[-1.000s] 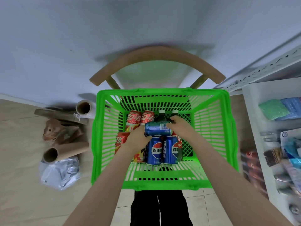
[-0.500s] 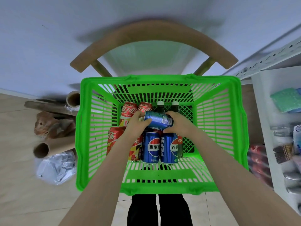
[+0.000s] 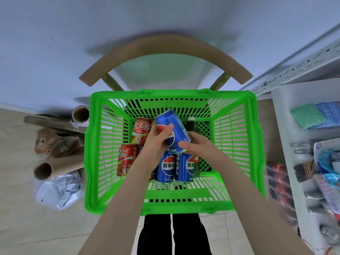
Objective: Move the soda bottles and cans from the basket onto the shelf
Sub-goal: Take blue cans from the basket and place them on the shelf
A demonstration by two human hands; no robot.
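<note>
The glossy blue can [image 3: 177,124] has tilted upward, gripped by left hand [image 3: 157,144] and right hand [image 3: 199,147] over the slatted basket [image 3: 237,137].

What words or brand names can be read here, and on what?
"百事可" on the left blue can in the basket.
"PEPSI" and "百事" on the right blue can.
"可口可" on the far red can.
"汽水" on the near red can.
Too blurred: small print on the held can, labels on the shelf packets.
</note>
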